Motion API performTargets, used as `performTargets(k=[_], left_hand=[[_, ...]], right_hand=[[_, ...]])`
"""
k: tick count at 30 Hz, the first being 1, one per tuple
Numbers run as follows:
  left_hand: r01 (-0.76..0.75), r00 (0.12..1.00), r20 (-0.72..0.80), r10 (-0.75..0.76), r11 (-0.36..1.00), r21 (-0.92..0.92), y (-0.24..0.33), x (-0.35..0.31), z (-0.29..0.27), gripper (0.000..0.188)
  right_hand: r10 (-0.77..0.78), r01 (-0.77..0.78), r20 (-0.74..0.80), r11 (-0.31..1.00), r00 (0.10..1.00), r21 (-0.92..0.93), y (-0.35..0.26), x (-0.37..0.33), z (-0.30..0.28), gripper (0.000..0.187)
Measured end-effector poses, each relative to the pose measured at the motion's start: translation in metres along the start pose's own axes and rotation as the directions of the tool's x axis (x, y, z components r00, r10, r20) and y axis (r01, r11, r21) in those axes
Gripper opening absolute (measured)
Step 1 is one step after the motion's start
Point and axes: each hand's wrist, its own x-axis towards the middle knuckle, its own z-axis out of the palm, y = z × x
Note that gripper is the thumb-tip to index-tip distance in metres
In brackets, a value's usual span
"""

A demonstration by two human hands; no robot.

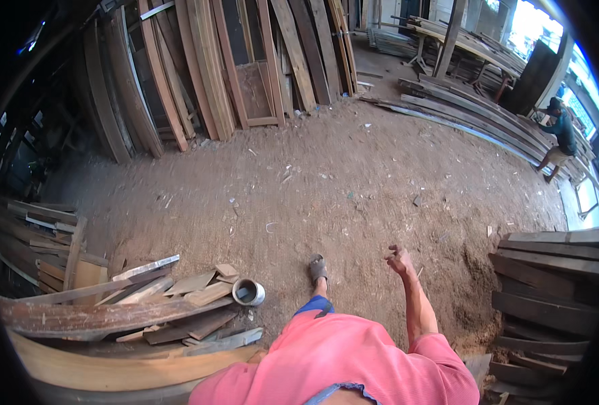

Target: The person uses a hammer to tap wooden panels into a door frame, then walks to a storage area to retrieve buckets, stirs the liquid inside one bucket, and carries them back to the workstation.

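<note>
daylight pours in from the opening (539, 20) at upper right, blown out to white glare there. the dirt floor (326, 175) is evenly lit and fairly sharp. the left side sinks into dim shadow. straight planks (448, 115) bend near the rim, and black corners ring the fisheye view. my right hand (399, 260) looks slightly soft.

Right hand (401, 260) raised over sawdust-covered dirt floor (326, 175), fingers loosely curled, holding nothing visible; left hand out of sight; small round grey metal tin (248, 292) beside pile of brown offcut planks (110, 310); stacked dark boards (549, 283) at right; second person (559, 135) far right.
</note>
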Motion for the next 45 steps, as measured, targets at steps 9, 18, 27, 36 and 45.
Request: performTargets(k=[9,18,27,36,45], left_hand=[[-0.595,0.803,-0.045,0.594,0.803,-0.017,0.522,0.039,-0.068,0.027],[-0.886,0.463,-0.128,0.877,0.462,-0.039,0.984,-0.062,-0.043,0.031],[-0.336,0.938,0.118,0.326,0.773,0.538,0.954,0.073,0.01,0.028],[-0.223,0.972,0.064,0.224,0.815,0.535,1.143,0.084,0.009,0.031],[-0.697,0.709,0.013,0.705,0.704,-0.136,1.686,0.077,-0.009,0.017]], right_hand=[[0.121,0.415,0.532,0.492,0.838,-0.766,0.106,0.088,0.008,0.016],[0.425,-0.123,0.426,0.808,0.799,-0.576,0.129,0.242,-0.065,0.014],[0.462,-0.469,0.094,0.844,0.882,0.261,-0.041,0.654,-0.226,0.029],[0.205,-0.166,0.099,0.938,0.974,-0.303,-0.05,0.93,-0.276,0.023],[0.106,0.268,0.377,0.532,0.92,-0.803,0.027,1.019,-0.3,0.012]])
